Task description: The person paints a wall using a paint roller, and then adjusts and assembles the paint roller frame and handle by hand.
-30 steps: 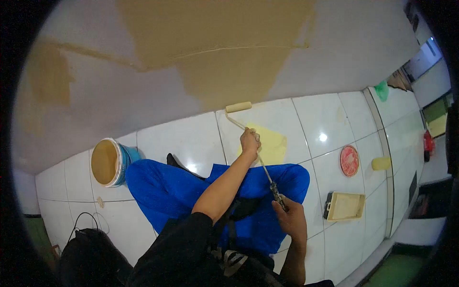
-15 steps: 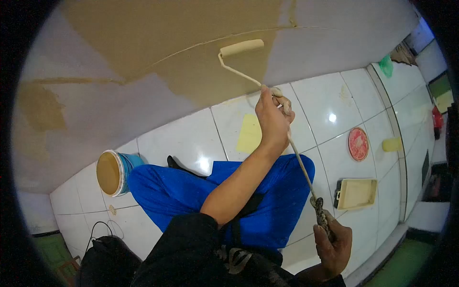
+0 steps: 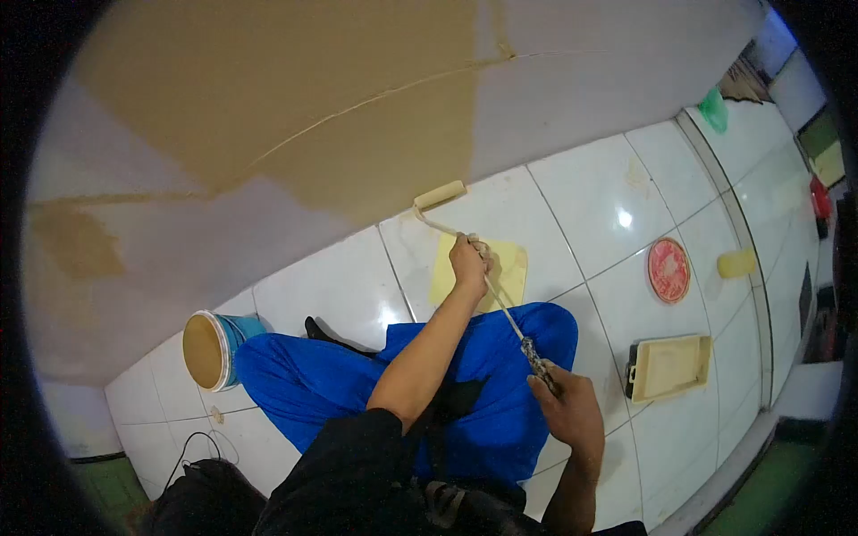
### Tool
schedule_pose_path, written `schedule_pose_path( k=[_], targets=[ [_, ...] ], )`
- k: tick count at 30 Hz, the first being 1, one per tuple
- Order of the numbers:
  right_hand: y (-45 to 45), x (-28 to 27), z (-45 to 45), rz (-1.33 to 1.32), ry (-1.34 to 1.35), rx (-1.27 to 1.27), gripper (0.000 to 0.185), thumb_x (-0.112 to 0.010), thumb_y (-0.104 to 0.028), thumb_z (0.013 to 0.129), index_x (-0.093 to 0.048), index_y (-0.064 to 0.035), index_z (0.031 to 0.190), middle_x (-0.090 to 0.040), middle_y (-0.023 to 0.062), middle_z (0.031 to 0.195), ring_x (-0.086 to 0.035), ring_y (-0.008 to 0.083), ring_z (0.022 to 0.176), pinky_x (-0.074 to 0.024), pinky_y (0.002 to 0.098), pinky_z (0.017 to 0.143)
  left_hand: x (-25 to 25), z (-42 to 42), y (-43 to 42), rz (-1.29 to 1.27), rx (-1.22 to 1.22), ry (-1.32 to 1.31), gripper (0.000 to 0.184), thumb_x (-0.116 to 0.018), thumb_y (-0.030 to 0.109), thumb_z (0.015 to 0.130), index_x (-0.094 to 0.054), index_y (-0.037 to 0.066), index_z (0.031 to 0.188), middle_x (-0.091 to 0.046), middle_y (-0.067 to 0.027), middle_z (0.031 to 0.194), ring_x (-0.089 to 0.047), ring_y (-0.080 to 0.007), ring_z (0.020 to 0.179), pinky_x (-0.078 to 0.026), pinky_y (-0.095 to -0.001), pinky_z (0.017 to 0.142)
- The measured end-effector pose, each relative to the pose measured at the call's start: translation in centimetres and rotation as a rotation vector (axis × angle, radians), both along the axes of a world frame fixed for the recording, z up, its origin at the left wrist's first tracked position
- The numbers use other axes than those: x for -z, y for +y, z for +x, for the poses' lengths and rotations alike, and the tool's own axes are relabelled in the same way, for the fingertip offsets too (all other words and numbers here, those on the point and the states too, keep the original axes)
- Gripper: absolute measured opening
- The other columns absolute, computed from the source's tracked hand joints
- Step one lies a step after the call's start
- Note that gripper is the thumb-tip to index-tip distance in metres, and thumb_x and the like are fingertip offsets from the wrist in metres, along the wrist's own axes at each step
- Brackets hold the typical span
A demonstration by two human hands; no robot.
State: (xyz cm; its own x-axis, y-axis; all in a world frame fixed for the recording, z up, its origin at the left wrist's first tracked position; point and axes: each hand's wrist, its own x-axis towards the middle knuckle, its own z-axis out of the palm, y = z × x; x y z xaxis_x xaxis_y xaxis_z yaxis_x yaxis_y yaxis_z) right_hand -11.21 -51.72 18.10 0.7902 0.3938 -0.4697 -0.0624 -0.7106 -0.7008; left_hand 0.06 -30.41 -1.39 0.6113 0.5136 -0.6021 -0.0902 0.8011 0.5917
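One paint roller (image 3: 441, 194) is extending beyond the left grip (image 3: 468, 262) to the foot of the wall (image 3: 357, 143), that grip wrapping its rod (image 3: 504, 311), likely for steering, while the right grip (image 3: 570, 406) is clasping its handle (image 3: 535, 361), likely for thrust.

Smooth, glossy tile forms the floor (image 3: 572, 223), whose far edge meets a matt painted wall (image 3: 357, 134); the roller sleeve (image 3: 441, 194) appears matt, its handle (image 3: 534, 356) rough, and the bucket (image 3: 238, 328) plastic.

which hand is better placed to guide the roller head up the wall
Probably the left hand: it holds the rod nearer the roller head; the right hand holds the handle farther back.
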Motion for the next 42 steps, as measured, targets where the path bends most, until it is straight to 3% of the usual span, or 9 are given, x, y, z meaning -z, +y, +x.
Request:
schedule_pose_path(
  k=[7, 13, 16, 19, 22, 28, 37, 40, 42],
  targets=[
    [-0.3, -1.5, -0.6, 0.052, -0.029, 0.056, 0.037, -0.061, -0.022, 0.084, -0.059, 0.0060, 0.109, -0.062, 0.0221, 0.071, -0.064, 0.0268, 0.063, -0.0480, 0.0350, 0.061, -1.5, 0.0, 0.1, 0.049, 0.044, -0.018, 0.034, -0.032, 0.035, 0.097, -0.046, 0.011, 0.076, -0.037, 0.0007, 0.051, -0.030, -0.0115, 0.037, -0.025, -0.0270, 0.036],
    [-4.4, -8.9, -2.3, 0.150, -0.064, 0.207, 0.034, -0.064, -0.014, 0.081, -0.059, 0.0059, 0.108, -0.056, 0.0095, 0.061, -0.050, 0.0104, 0.052, -0.0408, 0.0266, 0.053, -17.5, 0.1, -2.7, 0.131, 0.029, -0.317, 0.037, -0.031, 0.037, 0.098, -0.044, 0.012, 0.074, -0.037, 0.0002, 0.047, -0.024, -0.0112, 0.034, -0.020, -0.0264, 0.036],
    [-5.2, -9.4, -2.9, 0.247, -0.187, 0.276, 0.029, -0.067, -0.006, 0.077, -0.061, 0.0097, 0.100, -0.049, -0.0003, 0.058, -0.041, 0.0050, 0.050, -0.0336, 0.0227, 0.047, -21.3, 0.3, -3.5, 0.084, -0.017, -0.405, 0.037, -0.030, 0.036, 0.099, -0.043, 0.011, 0.074, -0.038, -0.0006, 0.047, -0.024, -0.0110, 0.033, -0.020, -0.0258, 0.036],
    [-4.9, -8.0, -2.7, 0.212, -0.073, 0.473, 0.020, -0.067, -0.007, 0.078, -0.061, 0.0076, 0.091, -0.045, -0.0029, 0.057, -0.039, 0.0049, 0.053, -0.0323, 0.0226, 0.048, -18.0, 0.9, -3.9, 0.134, -0.022, -0.378, 0.037, -0.030, 0.038, 0.099, -0.042, 0.011, 0.077, -0.038, 0.0002, 0.051, -0.027, -0.0092, 0.039, -0.023, -0.0231, 0.037],
    [-4.8, -6.6, 0.2, 0.023, 0.053, 0.152, 0.035, -0.063, -0.018, 0.082, -0.059, 0.0039, 0.109, -0.057, 0.0105, 0.061, -0.050, 0.0099, 0.053, -0.0413, 0.0268, 0.053, -11.7, 1.9, -3.9, 0.253, 0.020, -0.196, 0.036, -0.031, 0.037, 0.099, -0.044, 0.010, 0.079, -0.037, 0.0011, 0.053, -0.031, -0.0090, 0.043, -0.026, -0.0231, 0.038],
    [-4.5, -0.2, 4.2, 0.038, 0.072, 0.074, 0.032, -0.063, -0.021, 0.083, -0.062, 0.0008, 0.106, -0.057, 0.0111, 0.061, -0.050, 0.0122, 0.055, -0.0421, 0.0304, 0.054, -2.4, 3.8, -3.2, 0.059, -0.003, 0.016, 0.035, -0.030, 0.032, 0.097, -0.044, 0.011, 0.073, -0.037, 0.0003, 0.049, -0.029, -0.0127, 0.036, -0.024, -0.0280, 0.034],
    [-4.2, -3.6, 5.3, -0.077, 0.086, 0.034, 0.031, -0.064, -0.020, 0.081, -0.063, -0.0020, 0.106, -0.056, 0.0108, 0.061, -0.050, 0.0151, 0.051, -0.0414, 0.0317, 0.052, -4.1, 4.1, -3.2, -0.003, 0.018, -0.083, 0.033, -0.030, 0.032, 0.098, -0.047, 0.011, 0.079, -0.041, 0.0001, 0.053, -0.028, -0.0116, 0.037, -0.025, -0.0267, 0.035],
    [-5.7, -7.5, 2.6, -0.090, -0.045, 0.111, 0.033, -0.066, -0.017, 0.079, -0.062, -0.0010, 0.107, -0.056, 0.0106, 0.061, -0.049, 0.0150, 0.051, -0.0397, 0.0295, 0.052, -11.8, 3.9, -4.3, 0.028, 0.001, -0.164, 0.032, -0.032, 0.035, 0.098, -0.045, 0.010, 0.084, -0.041, -0.0014, 0.053, -0.029, -0.0113, 0.037, -0.028, -0.0266, 0.038],
    [-4.7, -10.5, 0.5, 0.179, -0.029, 0.490, 0.023, -0.064, -0.006, 0.077, -0.062, 0.0072, 0.096, -0.048, -0.0012, 0.058, -0.042, 0.0048, 0.051, -0.0329, 0.0195, 0.046, -15.5, 3.6, -4.8, 0.058, 0.034, -0.267, 0.033, -0.031, 0.036, 0.099, -0.044, 0.010, 0.084, -0.042, -0.0019, 0.054, -0.030, -0.0108, 0.038, -0.027, -0.0255, 0.038]
  ],
)
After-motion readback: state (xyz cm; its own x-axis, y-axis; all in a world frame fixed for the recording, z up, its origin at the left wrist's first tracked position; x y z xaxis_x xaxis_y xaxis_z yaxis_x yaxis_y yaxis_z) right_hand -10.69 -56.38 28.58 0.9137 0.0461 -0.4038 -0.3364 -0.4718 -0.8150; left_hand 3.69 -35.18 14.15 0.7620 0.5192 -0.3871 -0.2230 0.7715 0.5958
